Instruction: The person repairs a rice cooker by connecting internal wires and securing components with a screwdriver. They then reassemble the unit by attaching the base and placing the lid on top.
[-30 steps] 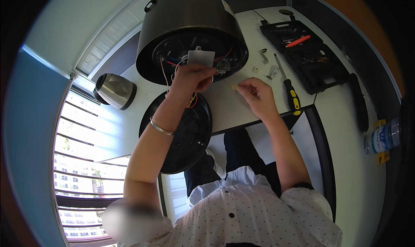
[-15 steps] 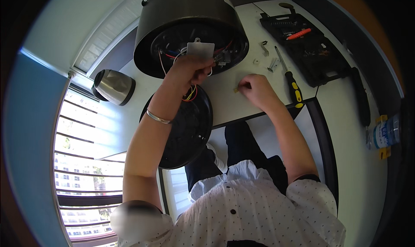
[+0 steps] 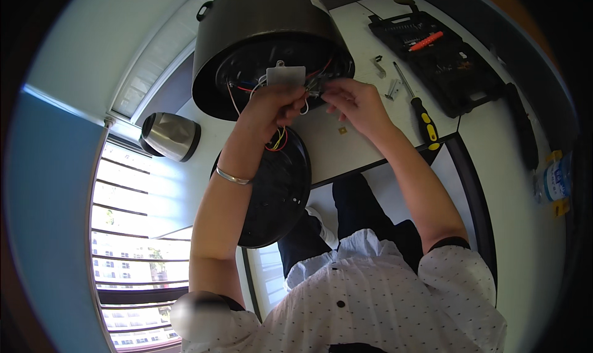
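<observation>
A large dark round cooker body point(image 3: 265, 32) lies tipped over, its open underside toward me with red, blue and white wires point(image 3: 233, 96). A pale grey plate point(image 3: 286, 75) stands at that opening. My left hand point(image 3: 272, 109) is closed at the plate's lower edge, beside a white wire loop; its grip is hidden. My right hand point(image 3: 358, 103) is pinched at the metal fittings near the opening's right rim; anything between its fingertips is too small to name. Below the cooker, partly behind my left arm, is a round black base cover point(image 3: 272, 198) with yellow and red wires above it.
A small brass-coloured piece point(image 3: 343, 130) lies on the white table point(image 3: 327, 158). To the right are metal brackets point(image 3: 393, 88), a black-and-yellow screwdriver point(image 3: 425, 121) and an open black tool case point(image 3: 454, 87) holding a red tool. A steel kettle point(image 3: 170, 135) stands left.
My right hand has moved up and left from the brass-coloured piece to the fittings in the cooker's opening. The piece stays on the table. My left hand keeps its place at the plate.
</observation>
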